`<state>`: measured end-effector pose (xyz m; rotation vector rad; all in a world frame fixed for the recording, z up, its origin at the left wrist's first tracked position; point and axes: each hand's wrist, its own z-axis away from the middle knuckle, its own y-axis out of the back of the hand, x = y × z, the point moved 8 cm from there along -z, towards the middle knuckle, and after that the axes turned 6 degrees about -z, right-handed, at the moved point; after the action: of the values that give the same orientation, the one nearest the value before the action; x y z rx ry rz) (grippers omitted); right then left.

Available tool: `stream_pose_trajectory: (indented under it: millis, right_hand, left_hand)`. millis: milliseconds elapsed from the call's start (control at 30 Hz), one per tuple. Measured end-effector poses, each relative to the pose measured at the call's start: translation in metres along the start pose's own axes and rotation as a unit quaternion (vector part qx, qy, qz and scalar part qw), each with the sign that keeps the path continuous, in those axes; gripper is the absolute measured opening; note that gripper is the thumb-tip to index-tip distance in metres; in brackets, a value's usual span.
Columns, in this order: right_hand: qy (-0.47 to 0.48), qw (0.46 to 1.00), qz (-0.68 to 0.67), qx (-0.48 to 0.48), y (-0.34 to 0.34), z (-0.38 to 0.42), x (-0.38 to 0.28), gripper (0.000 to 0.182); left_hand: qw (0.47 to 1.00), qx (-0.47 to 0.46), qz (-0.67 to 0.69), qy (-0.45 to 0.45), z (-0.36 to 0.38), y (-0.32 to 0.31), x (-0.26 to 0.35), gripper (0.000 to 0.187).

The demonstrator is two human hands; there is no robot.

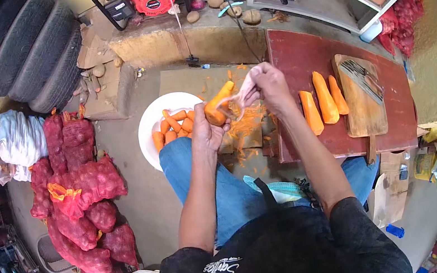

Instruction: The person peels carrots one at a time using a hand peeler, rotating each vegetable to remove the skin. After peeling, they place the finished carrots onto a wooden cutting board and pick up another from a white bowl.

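My left hand (pixel 208 129) is wrapped round the lower end of an orange carrot (pixel 219 104), held tilted in front of my knees. Just right of the carrot, my right hand (pixel 269 85) pinches a pale, blurred object (pixel 247 88) that I cannot make out; a thin pale loop runs from it across the carrot. Under my hands, orange peelings (pixel 245 124) lie scattered on flattened cardboard (pixel 173 81). A white basin (pixel 147 130) to the left holds several carrots (pixel 173 122).
At right, a red table (pixel 287 69) bears three peeled orange pieces (pixel 325 99) and a wooden board (pixel 365 114) with a grater-like metal tool (pixel 362 78). Red net sacks (pixel 90 184) and tyres (pixel 30 46) stand left. A concrete ledge (pixel 160 46) runs ahead.
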<state>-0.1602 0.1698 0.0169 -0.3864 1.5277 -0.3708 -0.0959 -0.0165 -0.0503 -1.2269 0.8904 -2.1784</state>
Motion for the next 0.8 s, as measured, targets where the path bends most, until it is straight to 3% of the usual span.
stream_pose_trajectory:
  millis: [67, 100, 200, 233, 367, 400, 467, 567, 700, 800]
  right_hand:
    - [0.029, 1.0, 0.002, 0.001, 0.007, -0.008, 0.005, 0.027]
    - [0.029, 0.996, 0.003, 0.083, 0.027, -0.015, -0.006, 0.03]
    - [0.046, 0.993, -0.001, 0.108, 0.06, -0.026, -0.034, 0.049]
    - [0.051, 0.997, -0.013, 0.049, 0.044, -0.022, -0.042, 0.039]
    - [-0.032, 0.999, 0.023, -0.023, -0.008, 0.004, -0.013, 0.024]
    - [-0.025, 0.998, 0.014, -0.049, -0.012, 0.004, -0.008, 0.027]
    - [-0.011, 0.997, -0.013, 0.071, 0.033, -0.015, 0.003, 0.03]
    - [0.002, 0.998, -0.037, 0.051, 0.04, -0.018, 0.004, 0.031]
    - [-0.03, 0.999, 0.001, 0.013, -0.005, 0.006, 0.006, 0.028]
    - [-0.056, 0.994, 0.04, 0.082, 0.022, -0.003, 0.018, 0.027]
  left_hand:
    - [1.0, 0.002, 0.001, -0.005, -0.001, 0.002, 0.003, 0.048]
    - [1.0, 0.011, -0.003, 0.0, 0.001, 0.003, 0.003, 0.048]
    - [1.0, 0.026, -0.016, -0.003, 0.007, 0.004, 0.006, 0.047]
    - [0.999, 0.031, -0.021, -0.003, 0.008, 0.004, 0.005, 0.047]
    - [1.0, 0.021, -0.011, 0.014, -0.002, -0.004, 0.003, 0.049]
    - [1.0, 0.016, -0.014, 0.021, -0.002, -0.004, 0.001, 0.05]
    - [0.999, 0.004, -0.037, 0.03, 0.001, -0.005, -0.002, 0.05]
    - [0.998, -0.023, -0.056, 0.037, 0.002, -0.009, -0.009, 0.047]
    - [0.998, 0.018, -0.067, 0.006, -0.001, -0.006, 0.001, 0.045]
    - [0.997, 0.043, -0.056, -0.006, -0.004, 0.001, 0.003, 0.043]
